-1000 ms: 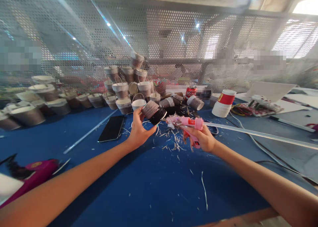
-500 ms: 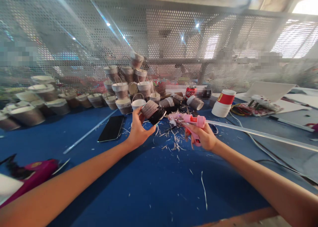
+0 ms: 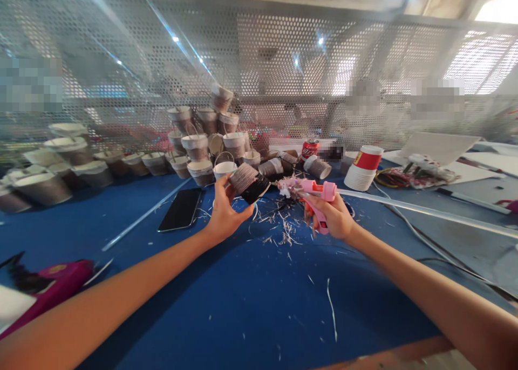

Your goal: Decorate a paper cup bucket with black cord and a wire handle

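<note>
My left hand [image 3: 226, 213] is closed round a small cup [image 3: 244, 179], tilted on its side, with a brown textured wrap and a black band toward its right end. In my right hand [image 3: 334, 216] is a pink glue gun [image 3: 319, 192], gripped by its handle, its tip pointing left at the cup's black part. A long clear glue stick [image 3: 404, 207] runs out of the gun's back to the right. Whether the tip touches the cup I cannot tell. White scraps [image 3: 285, 230] litter the blue table [image 3: 243, 305] below the gun.
Wrapped little buckets [image 3: 200, 173] stand stacked at the back left. A black phone [image 3: 180, 210] and a loose glue stick [image 3: 141, 219] lie left of my hand. Behind stand a red can [image 3: 311, 149] and stacked paper cups [image 3: 360, 178]. Cables [image 3: 416, 232] cross the right side.
The glue gun has tilted and shifted slightly, with its rear end and the glue stick a little higher. The cup in my left hand has barely moved.
</note>
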Tool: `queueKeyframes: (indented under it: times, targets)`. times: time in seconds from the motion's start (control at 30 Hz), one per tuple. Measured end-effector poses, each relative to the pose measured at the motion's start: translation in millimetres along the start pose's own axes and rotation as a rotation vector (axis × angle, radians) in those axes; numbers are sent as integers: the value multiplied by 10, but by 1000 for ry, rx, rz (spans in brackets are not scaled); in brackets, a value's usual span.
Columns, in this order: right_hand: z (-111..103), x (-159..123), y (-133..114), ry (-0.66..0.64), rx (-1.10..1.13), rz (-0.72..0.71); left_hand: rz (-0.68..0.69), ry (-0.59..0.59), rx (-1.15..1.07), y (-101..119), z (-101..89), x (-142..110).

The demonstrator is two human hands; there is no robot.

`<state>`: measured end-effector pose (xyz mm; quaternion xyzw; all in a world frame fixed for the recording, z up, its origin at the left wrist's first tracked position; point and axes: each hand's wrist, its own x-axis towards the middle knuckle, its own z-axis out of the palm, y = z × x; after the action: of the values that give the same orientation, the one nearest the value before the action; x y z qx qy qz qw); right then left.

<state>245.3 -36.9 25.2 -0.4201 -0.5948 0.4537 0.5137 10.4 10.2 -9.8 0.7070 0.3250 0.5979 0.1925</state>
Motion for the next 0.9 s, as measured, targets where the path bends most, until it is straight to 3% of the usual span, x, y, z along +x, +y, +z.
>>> queueKeyframes:
  times: [0.13,0.23,0.4,0.53,0.67,0.73,0.8,0.9]
  targets:
    - [-22,25,54,2,-32,6,-7,-9,-26,-4,-5,-10]
    - [-31,44,91,8,-182,-9,-26,-20,-19,-3,-16,-16]
    - [-62,68,45,203,-994,-195,-28,-43,2,27,-30,-9]
    - [-92,55,-82,268,-1417,7,-10,-46,16,30,-38,-12]
    - [-156,39,-82,380,-1483,258,0,-47,49,12,-50,-25]
    - [-185,35,-39,424,-1472,286,-2,-55,62,10,-57,-28]
    - [-183,27,-17,465,-1442,142,-4,-60,77,17,-64,-30]
    - [-104,-6,-51,480,-1268,-280,20,-91,92,42,-73,-32]
